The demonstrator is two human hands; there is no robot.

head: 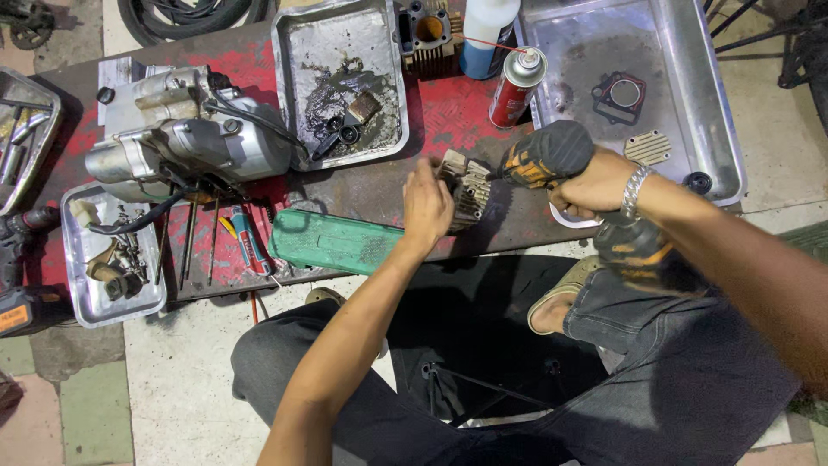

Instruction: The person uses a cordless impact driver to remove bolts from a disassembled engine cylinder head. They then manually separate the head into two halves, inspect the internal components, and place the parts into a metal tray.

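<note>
Clutter rings the spot where you work on the red-painted workbench [448, 112]: your left hand [427, 205] is clamped around a finned metal cylinder head [470, 194] near the bench's front edge, and your right hand [595, 185] grips a yellow-and-black cordless drill [548, 155] whose nose points straight at that part. Just behind the drill stands a red spray can [517, 86] with a thin straw, close enough to crowd the tool, and beside it a white-and-blue bottle [485, 34]. A flat green plastic case [332, 242] lies just to the left of your left wrist. Farther left sits a grey cast engine block [194, 138] trailing black cables, with long studs and a screwdriver in front of it. The shallow steel tray [341, 82] behind your left hand is smeared with dark oily sludge; the larger steel tray [690, 95] on the right holds a thin gasket [619, 93] and a ribbed oval cover [648, 147]. A small tray [112, 259] at far left holds loose greasy bolts.
</note>
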